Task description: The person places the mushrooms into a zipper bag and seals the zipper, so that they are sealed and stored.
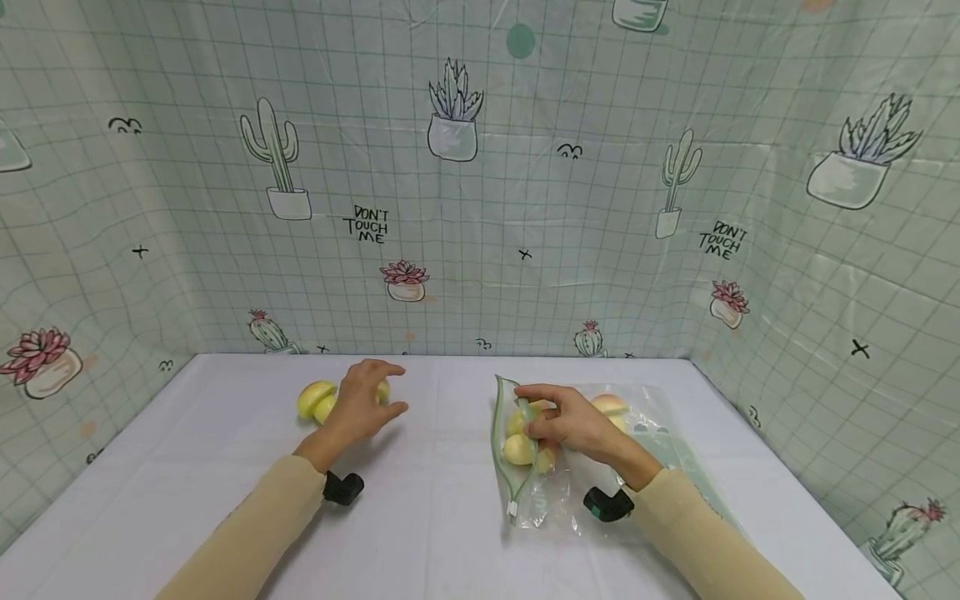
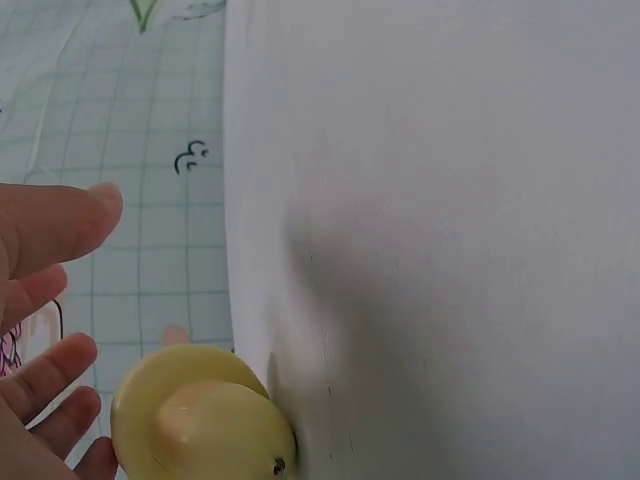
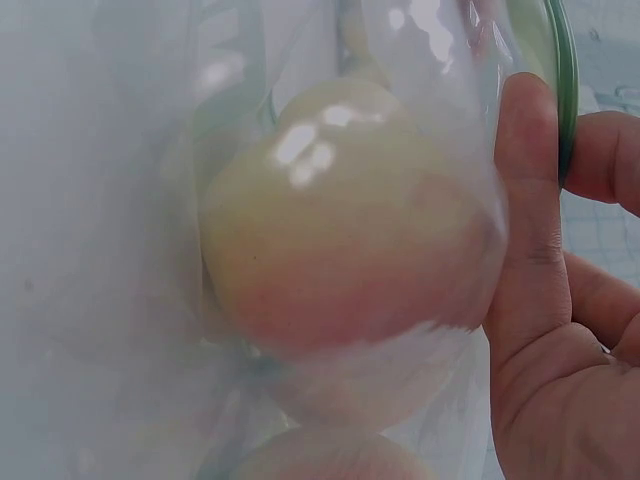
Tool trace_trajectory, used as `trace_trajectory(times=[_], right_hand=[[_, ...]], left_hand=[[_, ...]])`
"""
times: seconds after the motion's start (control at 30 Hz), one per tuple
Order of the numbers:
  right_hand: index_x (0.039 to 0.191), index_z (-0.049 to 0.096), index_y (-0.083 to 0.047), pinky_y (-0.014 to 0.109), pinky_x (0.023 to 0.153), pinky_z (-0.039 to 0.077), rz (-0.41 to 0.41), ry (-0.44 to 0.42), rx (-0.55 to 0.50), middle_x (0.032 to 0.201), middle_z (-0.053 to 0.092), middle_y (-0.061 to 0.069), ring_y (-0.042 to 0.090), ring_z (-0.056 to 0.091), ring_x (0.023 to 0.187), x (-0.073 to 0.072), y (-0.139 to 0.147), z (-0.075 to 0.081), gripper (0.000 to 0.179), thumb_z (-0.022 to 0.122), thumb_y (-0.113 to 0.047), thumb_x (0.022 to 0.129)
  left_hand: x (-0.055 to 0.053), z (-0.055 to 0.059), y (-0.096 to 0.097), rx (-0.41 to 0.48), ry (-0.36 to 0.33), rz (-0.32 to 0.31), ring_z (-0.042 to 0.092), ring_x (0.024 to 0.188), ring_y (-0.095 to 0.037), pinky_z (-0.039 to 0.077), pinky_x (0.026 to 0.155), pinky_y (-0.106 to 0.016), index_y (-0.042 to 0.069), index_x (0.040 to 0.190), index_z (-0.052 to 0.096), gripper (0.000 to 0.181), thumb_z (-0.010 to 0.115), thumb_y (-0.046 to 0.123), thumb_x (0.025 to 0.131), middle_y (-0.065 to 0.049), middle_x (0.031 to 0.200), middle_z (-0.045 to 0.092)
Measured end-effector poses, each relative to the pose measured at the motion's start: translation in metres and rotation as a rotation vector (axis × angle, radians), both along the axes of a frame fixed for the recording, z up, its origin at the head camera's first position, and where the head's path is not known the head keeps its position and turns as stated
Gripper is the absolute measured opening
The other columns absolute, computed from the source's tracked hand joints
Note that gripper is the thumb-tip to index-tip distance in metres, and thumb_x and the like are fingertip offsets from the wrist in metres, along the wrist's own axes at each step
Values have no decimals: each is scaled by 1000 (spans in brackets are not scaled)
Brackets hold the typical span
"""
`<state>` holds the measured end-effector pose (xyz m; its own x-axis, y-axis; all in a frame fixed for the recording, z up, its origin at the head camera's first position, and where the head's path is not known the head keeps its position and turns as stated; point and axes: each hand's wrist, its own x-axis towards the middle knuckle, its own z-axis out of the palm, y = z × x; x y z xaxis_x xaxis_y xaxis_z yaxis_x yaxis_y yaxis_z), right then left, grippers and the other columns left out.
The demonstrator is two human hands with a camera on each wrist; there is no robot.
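Left grip (image 1: 358, 410) is hanging above the counter (image 1: 442, 517), thumb and fingers standing apart; yellow-green fruits (image 1: 316, 400) are lying beside and partly behind it, contact not discernible. Right grip (image 1: 573, 423) is pinching a clear zip bag (image 1: 663, 421) at its green-edged mouth; blushed peach-like fruits (image 1: 517, 450) are lying inside, beneath and beside that grip.

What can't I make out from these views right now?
Loose fruit, exact count: head view, the left grip blocks part of the cluster.
Bagged fruit, exact count: head view, the right grip and creased bag may hide some.
Dark-spotted fruit, lower side: left wrist view, cut off by bottom edge.
Lowest fruit: right wrist view, mostly cut off by bottom edge.
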<state>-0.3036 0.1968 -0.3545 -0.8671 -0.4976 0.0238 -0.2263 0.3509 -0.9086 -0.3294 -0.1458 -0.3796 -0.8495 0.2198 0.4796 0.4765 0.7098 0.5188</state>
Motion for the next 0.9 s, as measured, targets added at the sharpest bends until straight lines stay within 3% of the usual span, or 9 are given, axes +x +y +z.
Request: trace_trajectory(times=[0.4,0.57,0.9], right_hand=[[144,40,-5,27,54,47,7,-5,-4,103,68,17,16,58,66,0,0,0,64,67,-8,86],[144,39,-5,28,51,46,12,-4,-3,94,69,14,17,57,63,0,0,0,64,66,-8,86],[144,40,-5,28,51,46,8,-5,-3,83,69,13,17,56,63,0,0,0,64,66,-7,85]], left_hand=[[-2,2,-13,-38,-63,67,38,122,-42,29,97,-59,6,120,62,45,78,14,78,-20,128,50],[-3,1,-19,-60,-66,94,37,123,-43,30,97,-59,6,119,62,45,77,15,78,-20,129,49],[-3,-1,-29,-33,-45,65,38,121,-43,32,96,-60,4,117,62,43,77,8,77,-22,126,50]])
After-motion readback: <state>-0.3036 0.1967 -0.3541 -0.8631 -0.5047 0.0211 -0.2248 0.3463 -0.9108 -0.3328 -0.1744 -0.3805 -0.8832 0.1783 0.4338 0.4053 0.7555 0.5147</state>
